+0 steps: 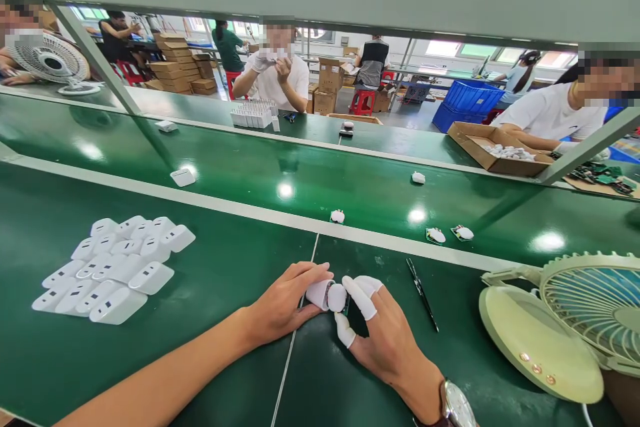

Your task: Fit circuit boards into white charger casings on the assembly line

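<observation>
My left hand (286, 301) and my right hand (383, 340) meet over the green bench, both closed on a small white charger housing (331, 295). The left fingers pinch its open shell end. My right thumb and fingertips wear white finger cots and press the rounded cap end. A watch (456, 405) sits on my right wrist. A pile of several white charger housings (111, 269) lies on the bench to the left of my left arm.
Black tweezers (422, 293) lie right of my hands. A cream desk fan (560, 327) stands at the right edge. Loose white parts (337, 216) ride the green conveyor belt (300, 180) behind. Across it, other people work by a cardboard box (493, 147) and a tray of parts (254, 113).
</observation>
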The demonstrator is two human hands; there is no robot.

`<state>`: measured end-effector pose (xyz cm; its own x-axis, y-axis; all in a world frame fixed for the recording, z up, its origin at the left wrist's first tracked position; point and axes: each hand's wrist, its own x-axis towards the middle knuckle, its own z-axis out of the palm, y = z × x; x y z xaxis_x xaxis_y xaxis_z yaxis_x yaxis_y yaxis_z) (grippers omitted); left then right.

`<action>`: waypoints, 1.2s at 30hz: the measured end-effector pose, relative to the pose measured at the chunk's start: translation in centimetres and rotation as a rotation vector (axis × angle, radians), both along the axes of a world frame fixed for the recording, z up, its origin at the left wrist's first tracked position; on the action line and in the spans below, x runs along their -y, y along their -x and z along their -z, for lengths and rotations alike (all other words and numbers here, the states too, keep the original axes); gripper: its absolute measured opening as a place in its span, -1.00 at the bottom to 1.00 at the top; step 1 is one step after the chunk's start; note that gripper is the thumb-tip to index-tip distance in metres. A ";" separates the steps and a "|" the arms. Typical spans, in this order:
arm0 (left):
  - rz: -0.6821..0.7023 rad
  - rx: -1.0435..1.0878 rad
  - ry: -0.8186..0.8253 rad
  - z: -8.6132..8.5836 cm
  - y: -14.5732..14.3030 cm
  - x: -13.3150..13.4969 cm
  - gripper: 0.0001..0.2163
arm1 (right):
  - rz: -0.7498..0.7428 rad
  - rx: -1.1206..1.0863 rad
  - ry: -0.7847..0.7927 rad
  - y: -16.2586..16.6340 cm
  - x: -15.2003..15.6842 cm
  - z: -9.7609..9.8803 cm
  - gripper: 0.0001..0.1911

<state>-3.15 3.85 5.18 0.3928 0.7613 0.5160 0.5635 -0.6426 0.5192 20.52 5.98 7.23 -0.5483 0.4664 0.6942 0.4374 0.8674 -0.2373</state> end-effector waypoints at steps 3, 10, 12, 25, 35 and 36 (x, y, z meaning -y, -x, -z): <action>0.003 -0.004 -0.011 0.0 -0.1 0.0 -0.29 | 0.000 0.006 0.011 0.0 0.0 0.1 -0.26; 0.012 -0.018 -0.005 0.1 -0.2 0.1 -0.28 | 0.030 0.045 0.005 0.4 0.2 0.2 -0.23; 0.011 -0.026 0.004 0.1 -0.2 0.1 -0.28 | 0.037 0.055 -0.015 0.5 0.3 0.2 -0.23; 0.005 0.044 0.077 0.2 -0.5 0.2 -0.31 | -0.034 0.127 0.003 -0.2 0.0 0.0 -0.30; 0.193 0.074 0.362 -0.5 -0.4 0.6 -0.35 | -0.117 0.044 0.001 -0.3 -0.4 -0.1 -0.58; 0.188 0.078 0.376 -0.6 -0.4 0.6 -0.37 | -0.118 0.055 0.035 -0.3 -0.5 0.2 -0.59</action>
